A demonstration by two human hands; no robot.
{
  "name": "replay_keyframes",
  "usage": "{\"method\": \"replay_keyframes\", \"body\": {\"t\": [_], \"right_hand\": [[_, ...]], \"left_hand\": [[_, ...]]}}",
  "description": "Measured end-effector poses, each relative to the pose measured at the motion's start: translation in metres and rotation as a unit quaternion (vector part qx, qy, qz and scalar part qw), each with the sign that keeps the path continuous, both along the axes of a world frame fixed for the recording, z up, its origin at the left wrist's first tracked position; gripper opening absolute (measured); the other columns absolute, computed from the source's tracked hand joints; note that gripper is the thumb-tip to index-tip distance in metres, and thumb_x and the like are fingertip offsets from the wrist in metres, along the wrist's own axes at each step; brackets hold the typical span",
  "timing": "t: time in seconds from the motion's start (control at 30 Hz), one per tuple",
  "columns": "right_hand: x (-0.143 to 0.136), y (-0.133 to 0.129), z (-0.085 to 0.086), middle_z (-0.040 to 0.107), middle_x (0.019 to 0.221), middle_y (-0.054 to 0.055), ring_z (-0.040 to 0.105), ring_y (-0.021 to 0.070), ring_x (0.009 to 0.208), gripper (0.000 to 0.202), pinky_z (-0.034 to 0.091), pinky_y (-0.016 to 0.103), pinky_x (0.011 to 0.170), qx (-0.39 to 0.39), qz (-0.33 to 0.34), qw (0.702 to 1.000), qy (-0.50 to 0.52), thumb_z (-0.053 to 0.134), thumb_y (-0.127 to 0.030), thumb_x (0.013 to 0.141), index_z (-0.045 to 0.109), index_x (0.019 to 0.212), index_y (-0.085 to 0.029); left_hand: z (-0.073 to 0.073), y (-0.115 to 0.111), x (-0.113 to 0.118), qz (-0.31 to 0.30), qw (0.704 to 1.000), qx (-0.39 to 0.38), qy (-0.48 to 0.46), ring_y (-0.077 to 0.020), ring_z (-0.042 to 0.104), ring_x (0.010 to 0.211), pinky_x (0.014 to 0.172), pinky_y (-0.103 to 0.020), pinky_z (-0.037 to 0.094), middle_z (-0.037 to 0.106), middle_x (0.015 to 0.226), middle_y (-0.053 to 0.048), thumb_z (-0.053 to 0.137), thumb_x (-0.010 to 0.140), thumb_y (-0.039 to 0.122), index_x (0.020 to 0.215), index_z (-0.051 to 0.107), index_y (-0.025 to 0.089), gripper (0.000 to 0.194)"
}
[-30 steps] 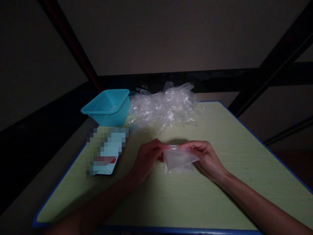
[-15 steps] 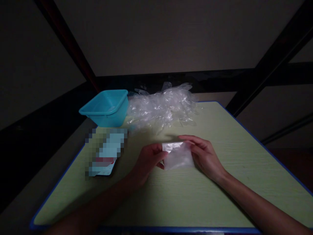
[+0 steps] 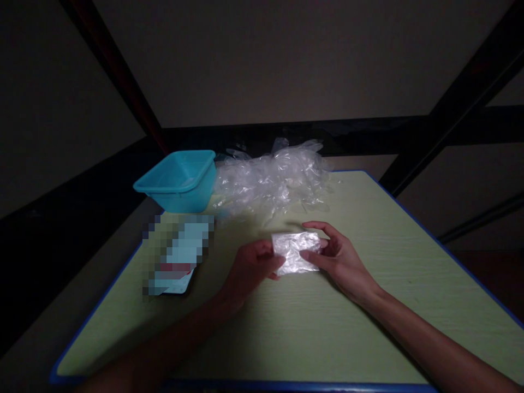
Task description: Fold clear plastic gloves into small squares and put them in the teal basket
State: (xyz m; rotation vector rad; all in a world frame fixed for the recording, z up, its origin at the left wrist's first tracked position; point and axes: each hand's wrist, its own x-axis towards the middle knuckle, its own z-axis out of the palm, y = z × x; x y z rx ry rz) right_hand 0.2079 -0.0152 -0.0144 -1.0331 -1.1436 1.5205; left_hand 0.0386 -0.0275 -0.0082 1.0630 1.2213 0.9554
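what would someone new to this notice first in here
Probably the shiny piece of plastic, catching the light between the left hand and the right hand over the middle of the pale green table. Next, the bright turquoise basin at the table's far left corner, and just right of it the crumpled heap of clear plastic along the far edge.

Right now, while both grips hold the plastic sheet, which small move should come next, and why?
Probably the right grip should slide its thumb lightly across the plastic sheet, while the left grip steadies the left side: the shiny surface looks wrinkled, and that thumb lies on it.
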Motion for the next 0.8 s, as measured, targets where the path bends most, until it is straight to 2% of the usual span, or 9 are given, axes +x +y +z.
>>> {"method": "replay_keyframes", "body": {"t": [0.2, 0.43, 0.5, 0.57, 0.67, 0.73, 0.8], "right_hand": [[0.0005, 0.0006, -0.0002, 0.059, 0.056, -0.007, 0.049, 0.0090, 0.048, 0.051, 0.036, 0.023, 0.049, 0.006, -0.012, 1.000, 0.007, 0.075, -0.022, 0.059, 0.050, 0.103, -0.020], [0.0001, 0.0020, -0.0005, 0.061, 0.056, -0.006, 0.051, 0.0093, 0.048, 0.052, 0.037, 0.023, 0.049, 0.007, -0.018, 1.000, 0.003, 0.076, -0.023, 0.059, 0.049, 0.103, -0.020], [-0.0002, 0.0017, -0.0002, 0.061, 0.056, -0.006, 0.051, 0.0095, 0.048, 0.052, 0.037, 0.023, 0.049, 0.011, -0.021, 1.000, 0.000, 0.076, -0.024, 0.059, 0.050, 0.103, -0.020], [-0.0002, 0.0011, 0.0001, 0.061, 0.057, -0.006, 0.051, 0.0098, 0.048, 0.051, 0.037, 0.023, 0.048, 0.013, -0.026, 1.000, 0.000, 0.076, -0.025, 0.059, 0.050, 0.103, -0.020], [0.0000, 0.0004, -0.0002, 0.060, 0.058, -0.006, 0.050, 0.0091, 0.048, 0.051, 0.037, 0.023, 0.048, 0.016, -0.032, 0.999, 0.008, 0.075, -0.026, 0.060, 0.050, 0.104, -0.021], [0.0004, 0.0005, -0.0011, 0.058, 0.056, -0.007, 0.048, 0.0084, 0.047, 0.051, 0.036, 0.022, 0.047, 0.021, -0.034, 0.999, 0.009, 0.075, -0.026, 0.061, 0.049, 0.105, -0.021], [0.0010, 0.0010, -0.0022, 0.056, 0.055, -0.007, 0.047, 0.0083, 0.046, 0.052, 0.034, 0.021, 0.045, 0.027, -0.032, 0.999, 0.005, 0.075, -0.027, 0.061, 0.049, 0.106, -0.022]], "left_hand": [[0.0014, -0.0014, 0.0011, -0.005, 1.000, -0.030, -0.008, -0.0143, 0.062, 0.060, 0.052, -0.022, 0.048, 0.068, 0.065, -0.003, 0.069, 0.054, 0.019, 0.067, 0.066, 0.013, 0.015], [-0.0006, 0.0000, -0.0001, -0.016, 1.000, -0.017, -0.007, -0.0147, 0.063, 0.059, 0.053, -0.021, 0.047, 0.067, 0.060, -0.001, 0.066, 0.056, 0.019, 0.068, 0.065, 0.013, 0.014], [-0.0026, -0.0002, 0.0004, -0.009, 1.000, -0.003, -0.001, -0.0142, 0.063, 0.058, 0.054, -0.021, 0.048, 0.067, 0.062, -0.001, 0.066, 0.057, 0.018, 0.079, 0.063, 0.012, 0.023], [-0.0045, -0.0017, 0.0009, 0.009, 1.000, 0.028, -0.001, -0.0148, 0.064, 0.062, 0.058, -0.023, 0.049, 0.068, 0.066, -0.001, 0.066, 0.059, 0.015, 0.098, 0.059, 0.013, 0.040], [-0.0069, -0.0057, 0.0007, 0.005, 0.995, 0.097, -0.017, -0.0175, 0.065, 0.081, 0.074, -0.028, 0.051, 0.069, 0.088, -0.005, 0.065, 0.064, 0.013, 0.126, 0.042, 0.018, 0.066], [-0.0077, -0.0083, 0.0000, -0.023, 0.990, 0.137, -0.023, -0.0177, 0.062, 0.092, 0.084, -0.030, 0.048, 0.066, 0.101, -0.006, 0.063, 0.068, 0.014, 0.132, 0.039, 0.020, 0.069], [-0.0075, -0.0094, -0.0004, -0.041, 0.988, 0.150, -0.013, -0.0162, 0.061, 0.090, 0.084, -0.028, 0.047, 0.066, 0.101, -0.005, 0.062, 0.071, 0.017, 0.126, 0.049, 0.020, 0.057]]}}
